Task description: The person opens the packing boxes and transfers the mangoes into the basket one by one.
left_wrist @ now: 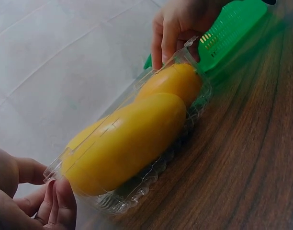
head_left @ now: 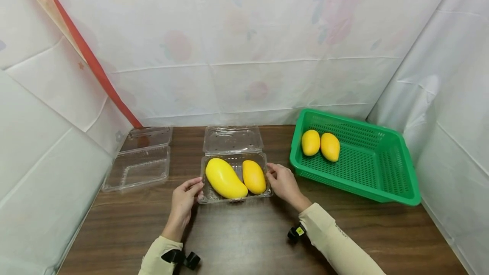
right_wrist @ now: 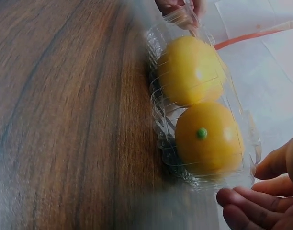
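Observation:
A clear plastic clamshell box (head_left: 237, 157) stands on the table with its lid folded back. Inside lie a large yellow mango (head_left: 225, 178) and a smaller orange-yellow mango (head_left: 254, 177), side by side. My left hand (head_left: 184, 200) pinches the box's left rim between thumb and fingers. On the opposite side, my right hand (head_left: 284, 183) holds the right rim, its thumb (right_wrist: 273, 163) on the plastic edge. The small mango's green stem end (right_wrist: 202, 133) shows in the right wrist view.
Another clear clamshell box (head_left: 139, 169), its lid also folded back, lies on the left by the white sheet. To the right stands a green basket (head_left: 359, 186) with two small mangoes (head_left: 320, 144) in its left end. White curtains (head_left: 244, 54) border the table at back and sides.

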Action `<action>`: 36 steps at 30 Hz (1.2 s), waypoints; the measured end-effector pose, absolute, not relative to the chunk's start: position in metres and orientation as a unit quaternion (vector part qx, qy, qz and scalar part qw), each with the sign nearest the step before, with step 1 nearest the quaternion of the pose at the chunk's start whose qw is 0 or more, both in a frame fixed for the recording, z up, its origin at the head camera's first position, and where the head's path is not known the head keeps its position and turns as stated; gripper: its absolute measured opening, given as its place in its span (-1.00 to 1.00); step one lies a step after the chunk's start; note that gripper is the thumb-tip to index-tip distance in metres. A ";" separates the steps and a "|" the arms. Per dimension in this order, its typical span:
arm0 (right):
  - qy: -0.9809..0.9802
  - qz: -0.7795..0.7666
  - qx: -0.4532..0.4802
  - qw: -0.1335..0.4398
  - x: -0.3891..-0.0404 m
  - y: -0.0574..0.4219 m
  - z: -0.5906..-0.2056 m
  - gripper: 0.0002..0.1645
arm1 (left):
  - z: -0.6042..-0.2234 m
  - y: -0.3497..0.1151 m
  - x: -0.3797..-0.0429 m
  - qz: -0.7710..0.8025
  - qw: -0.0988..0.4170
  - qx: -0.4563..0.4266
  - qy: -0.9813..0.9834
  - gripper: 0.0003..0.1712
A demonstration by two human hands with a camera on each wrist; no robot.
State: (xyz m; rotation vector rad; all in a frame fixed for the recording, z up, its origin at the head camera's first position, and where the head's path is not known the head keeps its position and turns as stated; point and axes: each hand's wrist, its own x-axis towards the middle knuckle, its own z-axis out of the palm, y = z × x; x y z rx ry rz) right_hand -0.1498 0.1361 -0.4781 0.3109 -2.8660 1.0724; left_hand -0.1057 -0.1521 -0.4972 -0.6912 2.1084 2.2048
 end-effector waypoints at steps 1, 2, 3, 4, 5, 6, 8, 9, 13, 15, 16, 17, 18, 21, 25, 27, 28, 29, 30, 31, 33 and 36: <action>-0.933 0.342 0.103 0.041 -0.149 0.136 -0.478 -0.66 | -0.497 -0.152 -0.106 0.705 0.006 -0.221 0.674 -0.63; -0.935 0.336 0.104 0.049 -0.148 0.136 -0.477 -0.68 | -0.498 -0.152 -0.106 0.706 0.006 -0.221 0.673 -0.63; -0.936 0.331 0.107 0.057 -0.148 0.136 -0.476 -0.70 | -0.498 -0.152 -0.106 0.707 0.006 -0.222 0.672 -0.63; -0.937 0.325 0.111 0.066 -0.147 0.136 -0.476 -0.73 | -0.498 -0.152 -0.106 0.708 0.005 -0.222 0.670 -0.63; -0.938 0.319 0.113 0.074 -0.146 0.136 -0.475 -0.76 | -0.498 -0.151 -0.106 0.711 0.004 -0.223 0.667 -0.63; -0.939 0.314 0.116 0.080 -0.145 0.135 -0.474 -0.78 | -0.498 -0.151 -0.106 0.713 0.003 -0.223 0.665 -0.63; -0.942 0.299 0.124 0.091 -0.143 0.134 -0.473 -0.82 | -0.498 -0.151 -0.106 0.718 0.001 -0.222 0.660 -0.63; -0.943 0.290 0.129 0.096 -0.143 0.133 -0.472 -0.84 | -0.498 -0.151 -0.106 0.720 0.000 -0.222 0.657 -0.63; -0.948 0.259 0.146 0.112 -0.140 0.131 -0.469 -0.86 | -0.498 -0.151 -0.107 0.723 -0.002 -0.217 0.656 -0.61; -0.949 0.251 0.152 0.116 -0.140 0.130 -0.467 -0.86 | -0.498 -0.152 -0.108 0.721 -0.001 -0.215 0.659 -0.59; -0.949 0.248 0.154 0.115 -0.140 0.130 -0.466 -0.85 | -0.498 -0.152 -0.108 0.719 0.000 -0.213 0.662 -0.59; -0.950 0.246 0.156 0.113 -0.140 0.130 -0.465 -0.85 | -0.497 -0.152 -0.108 0.717 0.001 -0.213 0.664 -0.58; -0.950 0.243 0.160 0.110 -0.140 0.129 -0.464 -0.84 | -0.497 -0.152 -0.109 0.715 0.002 -0.212 0.666 -0.58; -0.951 0.235 0.175 0.095 -0.141 0.128 -0.460 -0.79 | -0.496 -0.153 -0.110 0.709 0.002 -0.211 0.673 -0.58; -0.951 0.221 0.206 0.068 -0.143 0.123 -0.453 -0.73 | -0.495 -0.154 -0.112 0.701 0.004 -0.209 0.682 -0.59; -0.950 0.216 0.219 0.051 -0.143 0.120 -0.449 -0.69 | -0.494 -0.154 -0.112 0.699 0.007 -0.208 0.684 -0.59; -0.950 0.213 0.224 0.041 -0.143 0.119 -0.447 -0.67 | -0.494 -0.155 -0.112 0.698 0.008 -0.209 0.685 -0.59; -0.950 0.210 0.228 0.029 -0.143 0.117 -0.445 -0.64 | -0.494 -0.155 -0.112 0.696 0.009 -0.209 0.686 -0.59; -0.951 0.206 0.232 0.017 -0.143 0.116 -0.443 -0.62 | -0.494 -0.155 -0.112 0.695 0.010 -0.210 0.687 -0.59; -0.951 0.200 0.236 0.006 -0.144 0.114 -0.442 -0.59 | -0.494 -0.155 -0.112 0.695 0.011 -0.210 0.688 -0.59; -0.952 0.186 0.243 -0.015 -0.145 0.112 -0.441 -0.52 | -0.494 -0.155 -0.113 0.694 0.012 -0.210 0.689 -0.59; -0.950 0.169 0.257 -0.040 -0.146 0.109 -0.440 -0.41 | -0.493 -0.155 -0.113 0.693 0.012 -0.208 0.690 -0.59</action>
